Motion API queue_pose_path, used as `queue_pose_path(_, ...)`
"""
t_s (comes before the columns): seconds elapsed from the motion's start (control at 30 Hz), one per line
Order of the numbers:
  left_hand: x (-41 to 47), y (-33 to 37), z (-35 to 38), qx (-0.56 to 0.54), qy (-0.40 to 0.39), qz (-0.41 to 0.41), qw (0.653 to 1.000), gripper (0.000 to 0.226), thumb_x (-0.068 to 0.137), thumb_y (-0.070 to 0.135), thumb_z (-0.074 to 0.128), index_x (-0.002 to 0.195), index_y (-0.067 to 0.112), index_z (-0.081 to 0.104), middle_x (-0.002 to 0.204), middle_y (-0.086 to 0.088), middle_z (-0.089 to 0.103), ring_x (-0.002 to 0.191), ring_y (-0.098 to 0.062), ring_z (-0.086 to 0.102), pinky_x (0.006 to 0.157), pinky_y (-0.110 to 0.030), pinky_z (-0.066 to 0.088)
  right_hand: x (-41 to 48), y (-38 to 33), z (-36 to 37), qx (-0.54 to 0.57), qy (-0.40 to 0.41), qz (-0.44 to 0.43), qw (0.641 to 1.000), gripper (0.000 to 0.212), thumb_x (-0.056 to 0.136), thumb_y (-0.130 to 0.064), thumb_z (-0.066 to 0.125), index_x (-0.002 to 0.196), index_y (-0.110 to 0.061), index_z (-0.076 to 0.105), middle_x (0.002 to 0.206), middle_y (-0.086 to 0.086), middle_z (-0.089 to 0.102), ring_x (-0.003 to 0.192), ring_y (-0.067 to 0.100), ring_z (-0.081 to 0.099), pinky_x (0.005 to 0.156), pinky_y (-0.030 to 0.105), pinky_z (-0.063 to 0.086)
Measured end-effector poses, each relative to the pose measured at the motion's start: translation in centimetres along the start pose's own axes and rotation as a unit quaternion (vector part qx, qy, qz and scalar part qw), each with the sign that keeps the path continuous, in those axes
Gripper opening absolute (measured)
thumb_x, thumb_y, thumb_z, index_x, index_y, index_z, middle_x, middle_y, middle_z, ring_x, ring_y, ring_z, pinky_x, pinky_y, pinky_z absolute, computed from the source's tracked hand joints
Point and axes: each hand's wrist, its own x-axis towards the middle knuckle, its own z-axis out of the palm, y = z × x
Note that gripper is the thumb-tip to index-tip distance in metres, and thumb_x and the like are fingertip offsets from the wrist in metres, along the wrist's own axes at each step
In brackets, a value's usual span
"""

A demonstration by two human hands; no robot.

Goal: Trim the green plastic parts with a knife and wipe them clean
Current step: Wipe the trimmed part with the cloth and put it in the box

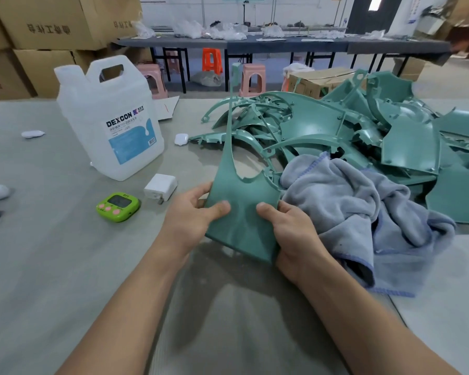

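Bare left grip [190, 222] and right grip [293, 234], green part [241, 197] between them.

one jug [111, 117], one timer [117, 207], one cloth [363, 207]

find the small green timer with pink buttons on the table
Head view: the small green timer lies on the grey table left of the left hand, in front of the translucent plastic jug, beside the white charger block.

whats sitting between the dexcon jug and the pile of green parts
A small white rounded case lies between the jug and the pile, in the head view.
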Motion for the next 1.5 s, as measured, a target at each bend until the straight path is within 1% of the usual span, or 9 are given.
queue_pose_path(0.2, 0.6, -1.0, -0.1, 0.167, 0.124, 0.057, 0.976, 0.032, 0.103, 0.032, 0.056, 0.082, 0.017, 0.074, 0.075, 0.001, 0.073, 0.069, -0.010, 0.059, 0.066, -0.032, 0.052, -0.5, 0.9, 0.0, -0.057, -0.058, 0.007, 0.997, 0.015, 0.098, 0.002, 0.059, 0.102, -0.002, 0.073, 0.101, 0.015, 0.078, 0.088, 0.025, 0.077, 0.068, 0.030, 0.061)
queue_pose_path(0.3, 0.9, -1.3, 0.1, 0.137, 0.173, 0.034, 0.975, 0.032, 0.102, 0.032, 0.054, 0.079, 0.022, 0.072, 0.063, 0.013, 0.065, 0.061, -0.004, 0.054, 0.056, -0.019, 0.044, -0.3, 1.1, 0.0, -0.068, -0.045, -0.001, 0.997, 0.015, 0.098, 0.002, 0.059, 0.101, -0.001, 0.073, 0.099, 0.015, 0.079, 0.087, 0.025, 0.077, 0.070, 0.031, 0.062)
queue_pose_path(0.5, 0.0, -1.7, 0.5, 0.112, 0.105, 0.015, 0.988, 0.019, 0.074, 0.036, 0.074, 0.088, 0.024, 0.076, 0.083, 0.007, 0.078, 0.078, -0.015, 0.075, 0.075, -0.038, 0.061, 0.1, 1.4, 0.3, -0.101, 0.009, -0.011, 0.995, 0.014, 0.099, -0.003, 0.061, 0.107, -0.001, 0.072, 0.100, 0.015, 0.079, 0.092, 0.029, 0.077, 0.079, 0.039, 0.062)
queue_pose_path(0.77, -2.1, -0.1, 1.9, -0.007, 0.202, -0.026, 0.979, 0.036, 0.097, 0.035, 0.061, 0.066, 0.022, 0.074, 0.069, 0.005, 0.073, 0.065, -0.015, 0.066, 0.062, -0.029, 0.054, -2.5, 0.3, 1.1, -0.137, 0.050, -0.015, 0.989, 0.015, 0.096, -0.014, 0.069, 0.107, -0.003, 0.072, 0.094, 0.008, 0.080, 0.087, 0.025, 0.078, 0.077, 0.037, 0.063)
queue_pose_path(0.87, -3.9, 2.0, 2.5, -0.082, 0.151, -0.067, 0.983, 0.024, 0.093, 0.023, 0.063, 0.077, 0.012, 0.077, 0.084, -0.007, 0.077, 0.076, -0.023, 0.069, 0.070, -0.034, 0.053, -5.1, -1.4, 0.7, -0.074, 0.019, 0.037, 0.996, 0.016, 0.096, -0.008, 0.065, 0.109, -0.004, 0.071, 0.096, 0.010, 0.080, 0.085, 0.026, 0.078, 0.068, 0.035, 0.064)
queue_pose_path(1.0, -6.5, 4.9, 2.7, -0.115, -0.077, -0.045, 0.989, 0.039, 0.089, -0.001, 0.051, 0.119, 0.013, 0.072, 0.114, -0.011, 0.075, 0.104, -0.030, 0.072, 0.092, -0.042, 0.057, -9.1, -3.6, -1.0, 0.011, -0.041, 0.057, 0.997, 0.032, 0.092, 0.007, 0.053, 0.117, -0.003, 0.070, 0.111, 0.014, 0.077, 0.097, 0.031, 0.076, 0.072, 0.039, 0.064)
queue_pose_path(1.1, -8.0, 6.3, 3.7, -0.082, -0.149, -0.018, 0.985, 0.044, 0.091, -0.007, 0.054, 0.130, 0.011, 0.064, 0.117, -0.013, 0.074, 0.101, -0.032, 0.073, 0.083, -0.040, 0.062, -12.2, -4.6, -2.9, 0.003, -0.031, 0.040, 0.999, 0.034, 0.093, 0.009, 0.052, 0.120, -0.002, 0.068, 0.112, 0.016, 0.076, 0.096, 0.031, 0.076, 0.069, 0.037, 0.063)
queue_pose_path(1.27, -10.6, 5.9, 10.0, 0.028, -0.113, -0.013, 0.993, 0.013, 0.091, 0.014, 0.072, 0.103, 0.007, 0.074, 0.093, -0.016, 0.077, 0.077, -0.026, 0.072, 0.072, -0.035, 0.058, -18.4, -4.7, -7.7, -0.004, 0.075, 0.005, 0.997, 0.019, 0.092, 0.005, 0.060, 0.103, 0.000, 0.074, 0.101, 0.019, 0.078, 0.079, 0.028, 0.078, 0.059, 0.033, 0.062)
queue_pose_path(1.5, -18.5, 3.0, 23.4, 0.116, -0.331, -0.021, 0.936, 0.038, 0.094, 0.021, 0.066, 0.056, 0.023, 0.072, 0.057, 0.010, 0.064, 0.048, -0.002, 0.052, 0.047, -0.016, 0.040, -31.9, -2.6, -17.0, 0.117, 0.223, 0.005, 0.968, 0.036, 0.070, -0.009, 0.068, 0.104, 0.001, 0.078, 0.106, 0.021, 0.076, 0.079, 0.031, 0.078, 0.056, 0.037, 0.062)
